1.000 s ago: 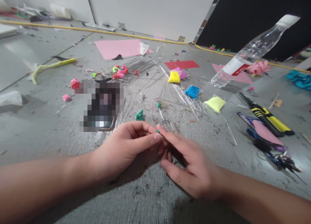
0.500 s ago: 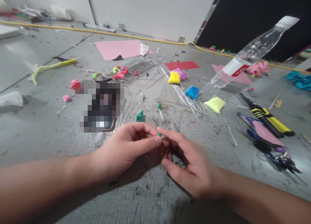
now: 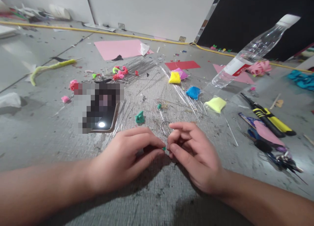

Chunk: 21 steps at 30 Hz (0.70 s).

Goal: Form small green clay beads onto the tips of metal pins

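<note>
My left hand (image 3: pixel 127 155) and my right hand (image 3: pixel 195 154) meet fingertip to fingertip low over the grey floor. Between them they pinch a tiny green clay bit (image 3: pixel 163 148). Both hands have their fingers curled in. A larger green clay lump (image 3: pixel 140 117) lies just beyond my left hand, and a small green clay ball (image 3: pixel 159 106) on a wire lies further back. Thin metal wires (image 3: pixel 181 95) are scattered ahead of both hands.
A phone (image 3: pixel 103 116) lies left of centre. Yellow clay (image 3: pixel 175 78), blue clay (image 3: pixel 193 92) and pale yellow clay (image 3: pixel 216 104) sit beyond. A plastic bottle (image 3: pixel 247 54) leans at right above a yellow-black tool (image 3: pixel 267 118) and scissors (image 3: pixel 274 150). Pink paper (image 3: pixel 117 48) lies at the back.
Both hands have dropped lower and nearer to me. My right fingers have curled in more, and the green bit now sits at the fingertips close to the floor.
</note>
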Motion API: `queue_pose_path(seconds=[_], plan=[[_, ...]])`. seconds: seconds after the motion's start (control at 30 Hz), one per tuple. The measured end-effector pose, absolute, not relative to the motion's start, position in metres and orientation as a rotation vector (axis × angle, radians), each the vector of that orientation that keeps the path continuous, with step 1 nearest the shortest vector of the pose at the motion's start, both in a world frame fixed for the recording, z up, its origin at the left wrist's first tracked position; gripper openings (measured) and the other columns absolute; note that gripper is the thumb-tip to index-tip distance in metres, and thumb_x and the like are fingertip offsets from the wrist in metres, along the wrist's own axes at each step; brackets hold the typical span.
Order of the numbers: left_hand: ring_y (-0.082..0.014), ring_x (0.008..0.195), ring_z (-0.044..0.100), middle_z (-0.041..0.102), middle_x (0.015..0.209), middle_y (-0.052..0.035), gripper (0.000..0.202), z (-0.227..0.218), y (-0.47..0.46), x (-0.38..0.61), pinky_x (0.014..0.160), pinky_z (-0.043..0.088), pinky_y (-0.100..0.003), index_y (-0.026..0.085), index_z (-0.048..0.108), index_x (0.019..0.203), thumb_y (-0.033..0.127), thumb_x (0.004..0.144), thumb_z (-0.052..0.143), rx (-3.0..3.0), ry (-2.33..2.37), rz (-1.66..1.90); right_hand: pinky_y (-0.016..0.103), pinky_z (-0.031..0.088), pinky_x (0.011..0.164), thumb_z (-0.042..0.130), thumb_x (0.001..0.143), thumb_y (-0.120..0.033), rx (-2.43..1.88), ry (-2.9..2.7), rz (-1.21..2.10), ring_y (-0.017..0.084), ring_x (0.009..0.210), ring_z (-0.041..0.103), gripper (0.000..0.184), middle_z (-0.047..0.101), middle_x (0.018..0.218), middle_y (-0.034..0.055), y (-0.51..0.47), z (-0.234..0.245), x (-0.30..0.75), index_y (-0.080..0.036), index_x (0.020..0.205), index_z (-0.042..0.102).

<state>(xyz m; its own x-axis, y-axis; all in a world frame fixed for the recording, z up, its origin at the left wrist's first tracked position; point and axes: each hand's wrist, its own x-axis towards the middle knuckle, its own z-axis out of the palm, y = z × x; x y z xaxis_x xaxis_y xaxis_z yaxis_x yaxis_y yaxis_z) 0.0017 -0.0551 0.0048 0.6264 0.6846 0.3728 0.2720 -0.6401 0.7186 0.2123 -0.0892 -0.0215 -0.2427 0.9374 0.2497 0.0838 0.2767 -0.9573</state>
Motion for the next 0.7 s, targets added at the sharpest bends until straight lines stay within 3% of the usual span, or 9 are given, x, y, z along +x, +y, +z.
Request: queue_pose_path(seconds=[0.23,0.5,0.7], plan=[[-0.0208,0.076,0.061,0.071,0.085,-0.0085,0.02,-0.005,-0.047,0.0,0.07,0.054,-0.033,0.012,0.073,0.1,0.015,0.101,0.053,2.666,0.611,0.713,0.022,0.049,0.058,0.057,0.097,-0.011,-0.987,-1.421,1.051,0.01,0.067,0.057,0.023,0.059,0.084,-0.0025,-0.09,-0.023,0.213,-0.026,0.115,0.059],[-0.021,0.079,0.061,0.07,0.089,-0.0086,0.018,-0.003,-0.048,-0.002,0.072,0.055,-0.033,0.014,0.073,0.106,0.014,0.096,0.058,2.762,0.589,0.618,0.021,0.049,0.056,0.058,0.096,-0.012,-0.993,-1.405,1.044,0.01,0.065,0.058,0.02,0.06,0.082,-0.0027,-0.088,-0.022,0.212,-0.025,0.11,0.062],[-0.0211,0.085,0.064,0.07,0.095,-0.0085,0.023,-0.009,-0.046,-0.002,0.075,0.057,-0.033,0.012,0.068,0.111,0.005,0.095,0.053,2.677,0.744,0.797,0.021,0.047,0.054,0.059,0.096,-0.013,-0.988,-1.384,1.059,0.01,0.063,0.057,0.018,0.06,0.081,-0.0022,-0.088,-0.022,0.212,-0.025,0.109,0.063]])
